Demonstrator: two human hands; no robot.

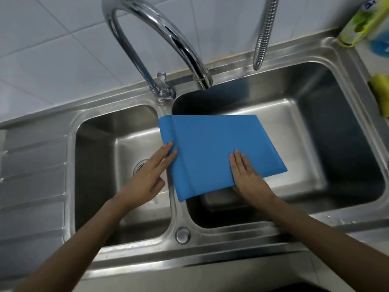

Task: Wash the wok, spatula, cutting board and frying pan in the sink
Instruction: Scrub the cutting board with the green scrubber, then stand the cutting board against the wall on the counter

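A blue rectangular cutting board (212, 148) lies tilted over the right basin of a steel double sink (357, 144), its left end resting on the divider between the basins. My left hand (151, 175) touches the board's left edge with straight fingers. Flat on the board's near face lies my right hand (246, 175), fingers straight. No water comes from the tap. Wok, spatula and frying pan are out of view.
A curved chrome tap (168, 39) arches over the board, its spout above the right basin. A metal spray hose (264, 36) hangs at the back right. A dish soap bottle (362, 22) and a yellow sponge (381, 93) sit on the right rim. The ribbed drainboard (33, 175) lies left.
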